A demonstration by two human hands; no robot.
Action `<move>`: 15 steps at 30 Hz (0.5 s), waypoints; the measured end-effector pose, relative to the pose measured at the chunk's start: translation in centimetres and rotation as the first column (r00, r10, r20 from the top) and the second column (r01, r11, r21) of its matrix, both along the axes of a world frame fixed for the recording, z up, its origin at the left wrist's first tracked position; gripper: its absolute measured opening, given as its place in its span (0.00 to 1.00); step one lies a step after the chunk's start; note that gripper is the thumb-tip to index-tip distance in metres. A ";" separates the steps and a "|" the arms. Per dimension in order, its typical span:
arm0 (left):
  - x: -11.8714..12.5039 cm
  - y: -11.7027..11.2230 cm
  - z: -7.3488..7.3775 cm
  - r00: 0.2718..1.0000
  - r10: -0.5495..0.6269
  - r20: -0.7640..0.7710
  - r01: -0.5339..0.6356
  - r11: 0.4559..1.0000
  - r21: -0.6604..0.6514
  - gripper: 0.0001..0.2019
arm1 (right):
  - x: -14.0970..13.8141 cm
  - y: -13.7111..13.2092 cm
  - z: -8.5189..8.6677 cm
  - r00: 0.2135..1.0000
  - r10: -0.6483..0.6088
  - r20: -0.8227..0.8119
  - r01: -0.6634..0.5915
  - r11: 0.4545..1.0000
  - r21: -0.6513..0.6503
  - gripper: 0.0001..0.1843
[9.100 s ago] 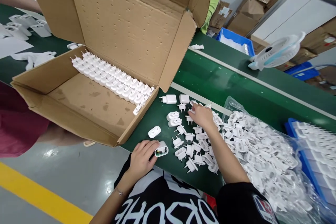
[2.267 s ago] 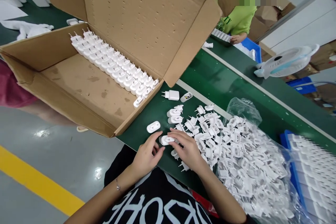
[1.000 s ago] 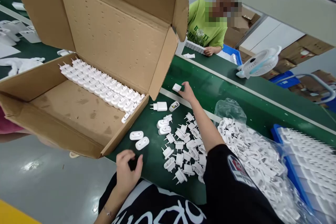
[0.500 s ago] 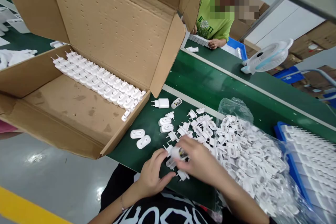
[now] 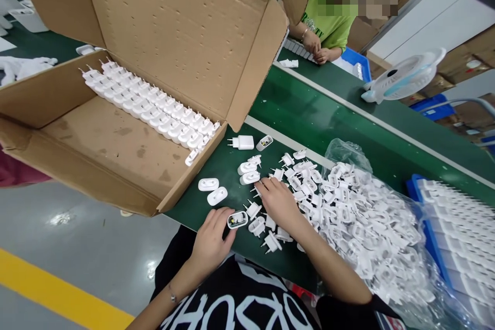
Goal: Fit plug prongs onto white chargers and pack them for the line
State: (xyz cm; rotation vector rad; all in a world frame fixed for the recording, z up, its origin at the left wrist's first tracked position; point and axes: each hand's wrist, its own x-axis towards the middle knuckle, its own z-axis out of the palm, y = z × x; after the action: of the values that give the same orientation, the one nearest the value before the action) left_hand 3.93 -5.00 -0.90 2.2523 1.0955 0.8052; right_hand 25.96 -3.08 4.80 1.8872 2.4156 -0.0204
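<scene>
A green bench [image 5: 220,165] was set above a glossy grey floor [image 5: 96,237] marked by a yellow stripe [image 5: 58,286]. At the near edge of the bench, an open charger case [image 5: 237,219] was held by the left hand [image 5: 212,237], pinched between thumb and fingers, with its open end turned up and the parts inside exposed. The right hand [image 5: 279,203] was lowered over scattered plug heads [image 5: 253,210], its fingers bent downward; whether anything was gripped there could not be told.

Just beyond the left hand, two oval white pieces [image 5: 217,196] were placed side by side. Farther up, a charger [image 5: 242,142] was laid on its side, pins to the left, near a second open case [image 5: 265,143].

To the left, rows of white chargers [image 5: 147,105] were lined along the far side of a cardboard box [image 5: 112,139], its lid raised. To the right, a clear bag [image 5: 348,154] was filled with white plug parts, and beside it a blue tray [image 5: 430,232] was seen. Across the bench, a co-worker in a green shirt [image 5: 336,33] was partly hidden by the lid, near a white fan [image 5: 408,75].
</scene>
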 end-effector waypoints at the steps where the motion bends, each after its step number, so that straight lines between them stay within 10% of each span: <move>1: 0.0 0.0 0.0 1.000 0.003 0.004 -0.003 1.000 -0.014 0.13 | 0.1 -0.3 0.0 1.000 -0.003 -0.028 0.004 1.000 0.024 0.19; 5: -0.2 0.3 0.1 0.999 -0.023 0.031 0.025 0.998 -0.058 0.13 | 0.3 -2.2 1.1 0.911 -0.065 -0.407 0.126 0.984 0.124 0.17; 11: -0.5 0.8 0.6 0.996 -0.066 0.068 0.074 0.988 -0.133 0.10 | -3.0 -4.4 2.1 0.450 -0.190 -0.872 0.103 0.982 -0.161 0.10; 15: -0.6 0.9 0.7 0.993 -0.085 0.085 0.098 0.983 -0.155 0.12 | -4.6 -4.3 0.5 0.456 -0.205 -0.866 0.033 0.976 -0.213 0.10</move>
State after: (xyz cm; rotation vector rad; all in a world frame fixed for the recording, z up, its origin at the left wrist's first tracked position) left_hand 3.28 -4.13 -0.20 2.1039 0.9772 0.7345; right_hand 21.36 -7.38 5.32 2.2941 2.5907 -1.5734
